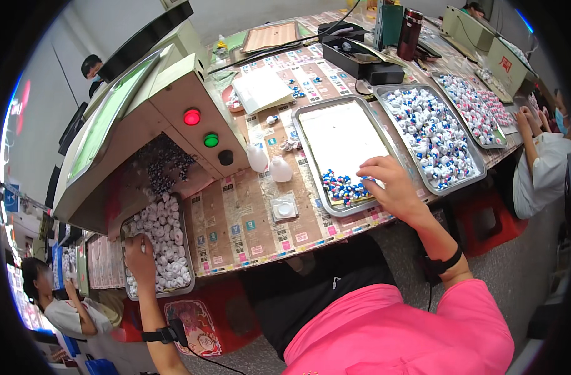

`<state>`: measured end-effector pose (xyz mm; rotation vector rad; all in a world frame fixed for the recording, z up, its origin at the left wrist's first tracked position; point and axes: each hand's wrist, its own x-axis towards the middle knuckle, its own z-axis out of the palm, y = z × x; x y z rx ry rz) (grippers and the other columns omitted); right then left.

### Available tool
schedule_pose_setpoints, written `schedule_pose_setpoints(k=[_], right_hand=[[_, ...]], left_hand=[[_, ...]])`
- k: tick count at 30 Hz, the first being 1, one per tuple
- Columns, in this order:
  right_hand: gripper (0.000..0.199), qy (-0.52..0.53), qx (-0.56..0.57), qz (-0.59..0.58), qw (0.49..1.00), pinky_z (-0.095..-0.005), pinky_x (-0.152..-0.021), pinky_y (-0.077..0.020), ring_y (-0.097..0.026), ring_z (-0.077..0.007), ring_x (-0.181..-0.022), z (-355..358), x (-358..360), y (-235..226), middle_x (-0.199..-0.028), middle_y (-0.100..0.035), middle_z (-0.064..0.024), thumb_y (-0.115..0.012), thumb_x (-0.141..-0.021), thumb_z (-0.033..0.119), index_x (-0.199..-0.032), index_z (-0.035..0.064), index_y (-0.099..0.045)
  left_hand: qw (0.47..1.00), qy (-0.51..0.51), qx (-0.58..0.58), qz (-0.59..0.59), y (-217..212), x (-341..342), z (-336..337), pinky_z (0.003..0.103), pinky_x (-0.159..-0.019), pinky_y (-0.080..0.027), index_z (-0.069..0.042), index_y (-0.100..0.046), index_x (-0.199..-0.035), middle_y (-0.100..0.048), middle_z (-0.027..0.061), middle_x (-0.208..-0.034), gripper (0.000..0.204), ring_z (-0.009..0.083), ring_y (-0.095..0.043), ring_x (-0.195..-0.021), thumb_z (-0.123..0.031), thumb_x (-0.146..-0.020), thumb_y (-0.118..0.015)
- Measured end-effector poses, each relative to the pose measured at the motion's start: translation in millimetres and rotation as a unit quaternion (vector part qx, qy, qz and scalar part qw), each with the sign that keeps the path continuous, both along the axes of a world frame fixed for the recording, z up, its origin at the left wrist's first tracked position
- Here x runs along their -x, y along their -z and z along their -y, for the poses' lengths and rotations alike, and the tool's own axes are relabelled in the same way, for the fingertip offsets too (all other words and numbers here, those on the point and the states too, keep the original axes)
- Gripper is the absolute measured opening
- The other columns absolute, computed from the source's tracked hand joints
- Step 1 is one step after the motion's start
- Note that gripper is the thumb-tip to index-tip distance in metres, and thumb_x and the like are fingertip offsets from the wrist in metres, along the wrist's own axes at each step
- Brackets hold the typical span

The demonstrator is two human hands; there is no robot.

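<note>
My left hand [140, 257] is at the left edge of a metal tray [190, 284] heaped with small white rounded pieces [163, 231]. Its fingers are curled together, and whatever they hold is hidden. Further right, my right hand [388, 182] reaches over the near end of another metal tray [304, 134], lined with a white sheet [341, 134]. A cluster of small blue, white and red pieces [341, 187] lies there. The thumb and bent fingers close around one small blue-and-white piece at the cluster's right side.
A beige machine [173, 94] with red and green lights stands left, dark pieces inside its opening. Two white bottles [280, 169] and a small square dish [284, 207] sit mid-table. Filled trays [432, 144] line the right. Beyond are an open notebook [262, 89] and a dark flask [410, 34]. Other people sit at both sides.
</note>
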<state>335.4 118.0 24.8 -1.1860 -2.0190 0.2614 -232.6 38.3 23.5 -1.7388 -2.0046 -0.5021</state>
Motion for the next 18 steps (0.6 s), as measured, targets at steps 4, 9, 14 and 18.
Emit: schedule_pose_setpoints(k=[4, 9, 14, 18], right_hand=[[0.016, -0.029, 0.015, 0.011, 0.999, -0.037, -0.085, -0.045, -0.054, -0.0291, -0.094, -18, 15, 12, -0.094, -0.063, -0.0095, -0.06, -0.076, -0.002, -0.089, 0.0049, -0.066], [0.012, -0.078, 0.15, 0.126, 0.978, -0.0368, -0.08, -0.0469, -0.058, -0.0281, -0.086, -40, 14, 9, -0.088, -0.061, -0.0108, -0.063, -0.076, 0.0, -0.087, 0.004, -0.063], [0.012, -0.087, 0.14, 0.071, 0.984, -0.0351, -0.076, -0.0477, -0.059, -0.0263, -0.081, -44, 2, 13, -0.085, -0.061, -0.0117, -0.062, -0.079, 0.003, -0.091, 0.0038, -0.065], [0.019, -0.07, 0.188, -0.059, 0.978, -0.0339, -0.075, -0.048, -0.061, -0.0241, -0.08, -39, 5, 6, -0.09, -0.064, -0.0133, -0.058, -0.084, 0.009, -0.099, 0.0028, -0.066]], left_hand=[[1.0, 0.005, -0.009, 0.017, 3, -3, 5, 0.045, -0.073, -0.045, -0.005, -0.063, -0.098, -0.058, 0.0163, -0.095, 0.016, 0.0386, -0.057, -0.085, -0.015, -0.088, -0.058], [0.999, 0.017, -0.011, 0.039, 5, -3, 8, 0.045, -0.074, -0.045, -0.003, -0.063, -0.096, -0.059, 0.0163, -0.097, 0.016, 0.0383, -0.057, -0.087, -0.016, -0.087, -0.061], [0.999, 0.002, -0.033, 0.019, 6, -9, 6, 0.045, -0.072, -0.045, -0.002, -0.064, -0.093, -0.059, 0.0165, -0.094, 0.017, 0.0381, -0.057, -0.086, -0.017, -0.086, -0.063], [0.973, -0.03, -0.085, 0.212, 14, 18, 18, 0.036, -0.064, -0.045, -0.003, -0.062, -0.092, -0.057, 0.0076, -0.079, 0.025, 0.0255, -0.057, -0.072, -0.028, -0.093, -0.057]])
